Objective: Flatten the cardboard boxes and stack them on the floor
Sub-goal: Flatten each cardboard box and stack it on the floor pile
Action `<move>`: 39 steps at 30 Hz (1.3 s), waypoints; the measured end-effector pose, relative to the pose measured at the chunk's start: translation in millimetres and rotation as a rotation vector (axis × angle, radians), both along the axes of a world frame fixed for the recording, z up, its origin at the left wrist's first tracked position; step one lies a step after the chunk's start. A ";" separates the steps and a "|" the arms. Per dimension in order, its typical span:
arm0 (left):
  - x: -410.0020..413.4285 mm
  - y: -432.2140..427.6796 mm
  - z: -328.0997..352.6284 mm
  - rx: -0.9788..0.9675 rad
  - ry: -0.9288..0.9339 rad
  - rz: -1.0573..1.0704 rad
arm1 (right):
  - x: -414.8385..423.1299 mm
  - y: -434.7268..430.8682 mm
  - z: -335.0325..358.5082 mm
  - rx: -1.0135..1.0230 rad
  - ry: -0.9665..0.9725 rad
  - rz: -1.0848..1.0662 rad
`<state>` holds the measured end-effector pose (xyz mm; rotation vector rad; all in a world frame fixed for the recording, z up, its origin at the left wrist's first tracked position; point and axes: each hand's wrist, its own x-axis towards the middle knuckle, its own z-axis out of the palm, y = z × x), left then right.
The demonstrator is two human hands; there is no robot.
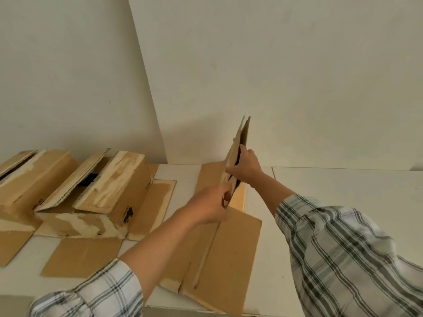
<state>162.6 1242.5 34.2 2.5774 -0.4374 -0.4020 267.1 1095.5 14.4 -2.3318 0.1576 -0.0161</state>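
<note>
I hold a flattened brown cardboard box (238, 145) edge-on and upright above the white floor. My left hand (209, 208) grips its near lower edge, and my right hand (246, 167) grips it a little higher on the far side. Under it lies a flattened cardboard sheet (231, 250) with open flaps. At the left stand two unflattened boxes: one in the middle (114, 188) with its top flaps open, and another (34, 177) at the far left, cut off by the frame.
A white wall (297, 76) rises right behind the boxes, with a corner line running down to the floor. White floor tiles (343, 191) extend to the right. Loose bottom flaps (82, 257) of the standing boxes spread over the floor at the front left.
</note>
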 end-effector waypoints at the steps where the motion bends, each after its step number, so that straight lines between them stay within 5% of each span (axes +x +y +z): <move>1: -1.1 -3.3 -2.3 0.028 -0.015 -0.020 | -1.7 -1.5 -4.2 0.046 -0.027 0.008; 7: 22.3 -16.0 -26.4 -0.213 -0.229 0.209 | -8.2 -37.7 -15.1 0.597 -0.040 -0.087; 10: 41.7 -21.8 -53.7 -0.136 -0.247 0.248 | -8.7 -73.9 -18.7 0.680 -0.002 -0.166; 20: 71.4 -62.8 -170.9 0.201 0.252 0.019 | -7.6 -170.4 -100.7 0.205 0.189 -0.326; 31: 135.8 -107.8 -238.5 0.373 0.241 -0.070 | 9.4 -206.3 -204.4 -0.565 0.312 -0.166; 34: 154.8 -112.0 -247.4 0.351 0.266 -0.037 | 17.3 -193.4 -230.4 -0.533 0.333 0.014; 39: 167.1 -115.2 -256.8 0.369 0.291 -0.013 | 25.1 -172.9 -254.7 -0.534 0.376 0.004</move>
